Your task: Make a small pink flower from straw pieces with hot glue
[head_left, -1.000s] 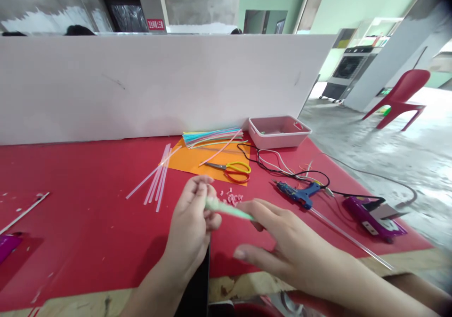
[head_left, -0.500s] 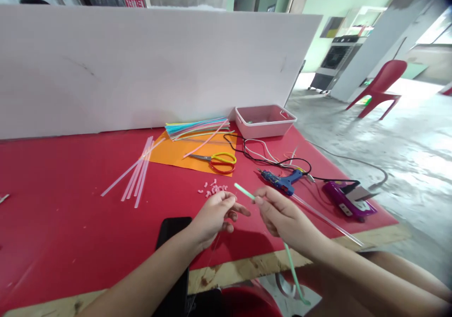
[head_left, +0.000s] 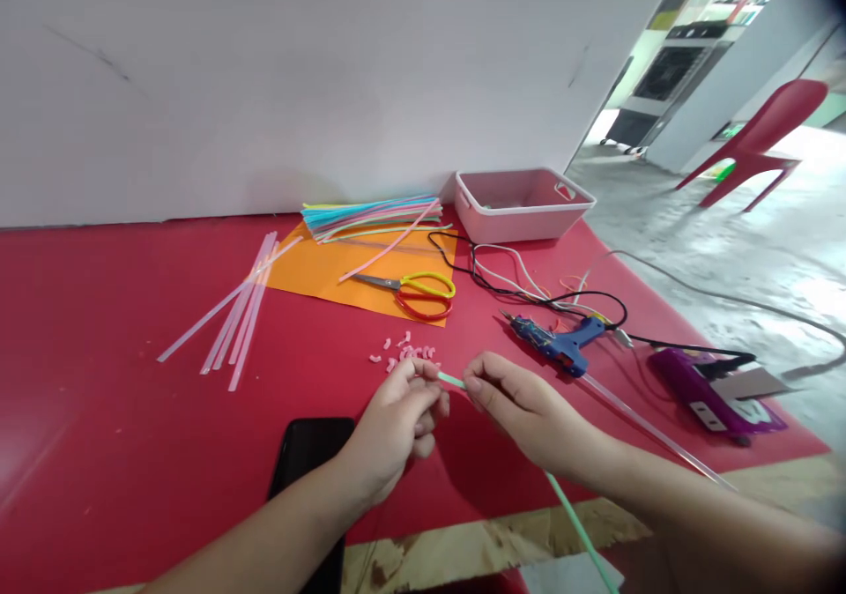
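Observation:
A light green pipe cleaner (head_left: 582, 523) runs through my right hand (head_left: 522, 409), whose thumb and index finger pinch it close to its upper end. Its lower length hangs past the table's front edge. My left hand (head_left: 400, 418) closes its thumb and fingertips on the short green tip, with the other fingers curled in. A small heap of cut pink bits (head_left: 389, 365) lies just behind my left hand. Beneath my left forearm is a black phone (head_left: 310, 444), partly covered. A faint thin thread seems to hang below the left hand.
Scissors (head_left: 423, 294) and a bundle of pastel pipe cleaners (head_left: 370, 217) lie on an orange sheet (head_left: 297, 272). Translucent sticks (head_left: 248, 312) are at left. At right are a pink basket (head_left: 529, 224), a blue glue gun (head_left: 555, 343), cables and a purple power strip (head_left: 714, 396).
My hands have come together; the left fingers, loosely spread before, now pinch the green tip. The view has tilted down and shifted left.

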`<control>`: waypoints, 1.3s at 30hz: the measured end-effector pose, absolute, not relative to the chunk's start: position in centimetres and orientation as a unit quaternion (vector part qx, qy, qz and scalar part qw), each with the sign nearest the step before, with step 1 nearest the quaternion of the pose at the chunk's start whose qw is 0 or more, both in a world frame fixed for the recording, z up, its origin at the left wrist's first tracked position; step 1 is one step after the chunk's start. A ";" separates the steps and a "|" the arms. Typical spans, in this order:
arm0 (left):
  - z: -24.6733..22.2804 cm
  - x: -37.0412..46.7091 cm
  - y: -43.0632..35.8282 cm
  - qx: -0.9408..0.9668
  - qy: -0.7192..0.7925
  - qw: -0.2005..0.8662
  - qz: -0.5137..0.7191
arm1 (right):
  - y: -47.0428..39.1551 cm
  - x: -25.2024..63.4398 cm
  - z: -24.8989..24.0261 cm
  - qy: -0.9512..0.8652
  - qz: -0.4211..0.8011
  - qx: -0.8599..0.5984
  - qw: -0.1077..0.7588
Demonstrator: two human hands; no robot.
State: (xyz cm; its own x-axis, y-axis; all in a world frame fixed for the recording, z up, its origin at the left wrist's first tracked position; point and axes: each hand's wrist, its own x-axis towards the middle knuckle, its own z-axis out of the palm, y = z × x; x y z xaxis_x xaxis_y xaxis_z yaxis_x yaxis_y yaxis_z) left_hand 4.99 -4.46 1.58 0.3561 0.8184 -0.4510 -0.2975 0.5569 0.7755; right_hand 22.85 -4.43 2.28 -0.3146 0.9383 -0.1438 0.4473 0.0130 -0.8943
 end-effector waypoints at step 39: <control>1.4 4.5 -4.9 0.354 0.339 0.815 0.309 | -5.4 30.6 4.6 -0.805 0.251 -0.457 0.285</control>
